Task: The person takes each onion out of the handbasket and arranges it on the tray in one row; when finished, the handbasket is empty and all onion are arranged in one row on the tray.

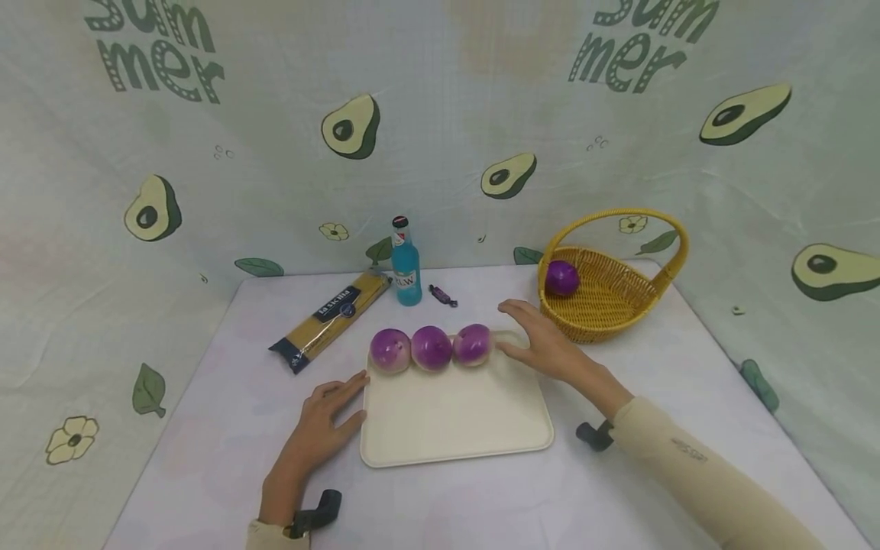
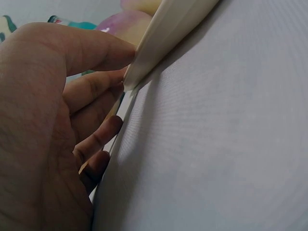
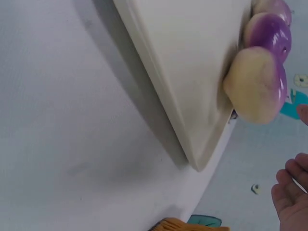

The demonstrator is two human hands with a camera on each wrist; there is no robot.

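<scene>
Three purple-and-white turnips, the left one point(image 1: 389, 351), the middle one point(image 1: 431, 349) and the right one point(image 1: 473, 345), stand in a row along the far edge of a cream tray point(image 1: 457, 420). My left hand point(image 1: 319, 428) touches the tray's left edge, its thumb and index fingertips resting against the rim point(image 2: 156, 43) in the left wrist view. Just right of the right turnip point(image 3: 257, 84), my right hand point(image 1: 546, 344) hovers by the tray's far right corner with thumb and fingers spread, holding nothing.
A yellow wicker basket point(image 1: 598, 334) with a purple round vegetable point(image 1: 562, 278) inside stands at the back right. Behind the tray are a blue bottle point(image 1: 406, 271), a wrapped candy point(image 1: 443, 296) and a pasta packet point(image 1: 333, 321). A patterned cloth point(image 1: 426, 168) hangs behind the table.
</scene>
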